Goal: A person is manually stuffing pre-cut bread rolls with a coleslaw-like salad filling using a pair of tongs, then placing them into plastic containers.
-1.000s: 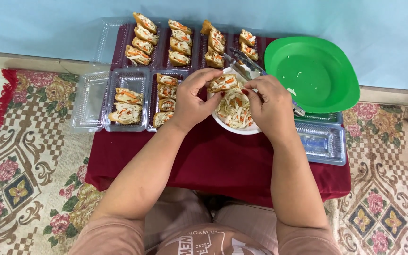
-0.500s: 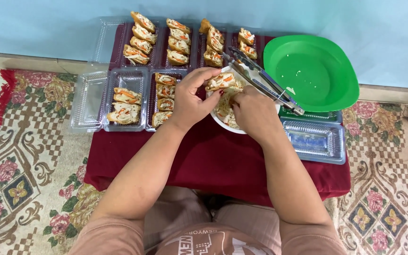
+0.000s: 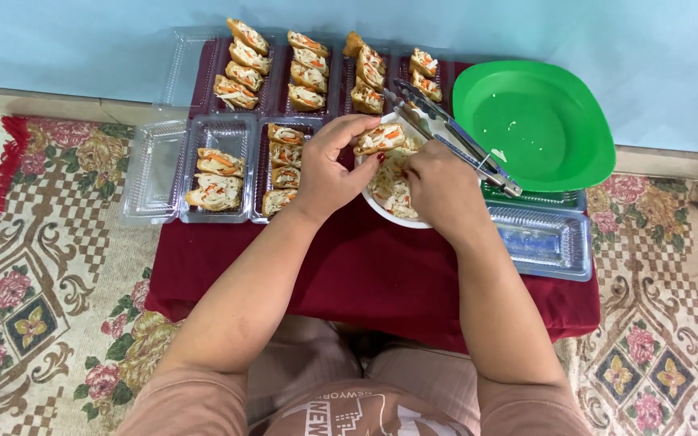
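Head view, left to right: empty clear plastic lid [image 3: 151, 169] is lying open on the maroon cloth [image 3: 365, 266], next to a tray [image 3: 218, 165] carrying two stuffed tofu pockets, then a tray [image 3: 283, 165] with three. Four filled trays [image 3: 333, 64] are sitting behind, along the wall. Left hand [image 3: 329, 173] is pinching a stuffed tofu pocket [image 3: 380, 139], fingers closed around it, over the white bowl [image 3: 389, 211] of shredded filling. Right hand [image 3: 442, 190] is gripping metal tongs [image 3: 454, 137] closed in its fist, tips pointing away from the bowl. Green plate [image 3: 535, 125] is sitting emptied at right, with empty clear trays [image 3: 539, 238] below it. Judging by this: well over half packed, near trays only partly filled.
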